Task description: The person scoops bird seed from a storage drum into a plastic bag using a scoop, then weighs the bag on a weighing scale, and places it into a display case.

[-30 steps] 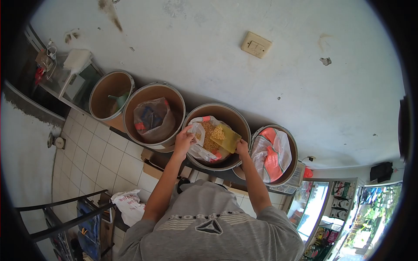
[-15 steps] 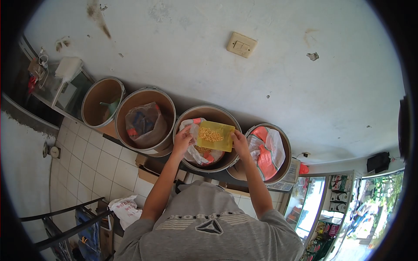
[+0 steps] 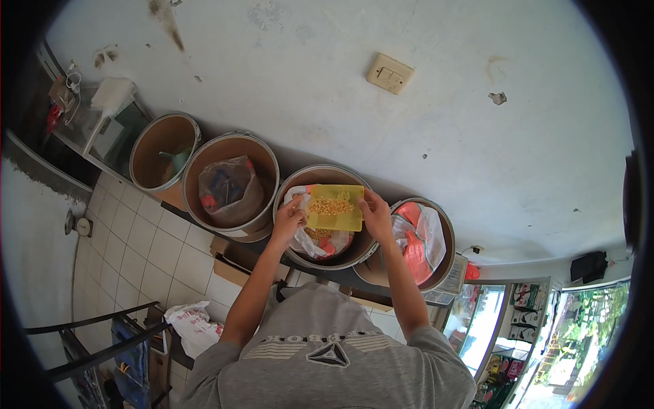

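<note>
A translucent yellow tray (image 3: 351, 221) is held over the third drum (image 3: 364, 253) from the left, with crushed yellow grain, like corn, (image 3: 332, 206) lying across its middle. My right hand (image 3: 374, 217) is closed on the tray's right edge. At the opposite edge, my left hand (image 3: 289, 218) grips with bent fingers, partly against the white sack behind it. That open white and red sack (image 3: 300, 243) lines the drum below, and more yellow grain (image 3: 318, 234) shows inside it under the tray.
Two drums stand to the left: one holds a clear bag (image 3: 228, 189), the far one a green scoop (image 3: 178, 161). On the right, another drum contains a red and white sack (image 3: 417, 249). Cardboard boxes (image 3: 231, 269) and a black metal rack (image 3: 102, 354) are below.
The yellow tray has turned from a slant to nearly level, and the grain in it has spread sideways. Both hands keep their hold. The whole view has shifted slightly.
</note>
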A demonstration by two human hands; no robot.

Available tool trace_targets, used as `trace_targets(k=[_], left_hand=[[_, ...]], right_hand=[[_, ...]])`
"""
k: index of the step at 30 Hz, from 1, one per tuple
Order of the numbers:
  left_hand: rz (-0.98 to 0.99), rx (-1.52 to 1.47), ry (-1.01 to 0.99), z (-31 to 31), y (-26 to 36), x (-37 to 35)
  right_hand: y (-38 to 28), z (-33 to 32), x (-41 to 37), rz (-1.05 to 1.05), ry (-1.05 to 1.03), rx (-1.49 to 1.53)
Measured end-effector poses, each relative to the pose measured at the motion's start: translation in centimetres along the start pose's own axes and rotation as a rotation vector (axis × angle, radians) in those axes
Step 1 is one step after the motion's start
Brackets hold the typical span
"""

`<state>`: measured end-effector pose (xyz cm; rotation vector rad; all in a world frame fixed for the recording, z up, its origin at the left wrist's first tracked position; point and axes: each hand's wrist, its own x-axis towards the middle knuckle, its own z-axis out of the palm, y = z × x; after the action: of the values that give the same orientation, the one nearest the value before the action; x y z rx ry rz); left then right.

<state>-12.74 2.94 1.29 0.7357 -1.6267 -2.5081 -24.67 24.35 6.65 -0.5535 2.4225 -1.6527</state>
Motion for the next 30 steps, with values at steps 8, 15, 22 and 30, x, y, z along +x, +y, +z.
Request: trace_targets(k=[8, 15, 22, 30], left_hand=[[0.006, -0.03, 0.035, 0.1, 0.5, -0.5], [-0.001, 0.004, 0.03, -0.6, 0.3, -0.8], [-0.009, -0.031, 0.062, -1.6, -0.3, -1.0], [0.019, -0.027, 0.046, -2.0, -0.5, -0.9]], right_hand=[[-2.9, 0.0, -0.2, -0.118, 0.057, -0.12], [-0.9, -0.2, 0.8, -0.01, 0.062, 0.039], [5.6, 2.3, 1.3, 0.001, 0.177, -0.189], [12.9, 10.7, -2.6, 0.053, -0.121, -0.648]])
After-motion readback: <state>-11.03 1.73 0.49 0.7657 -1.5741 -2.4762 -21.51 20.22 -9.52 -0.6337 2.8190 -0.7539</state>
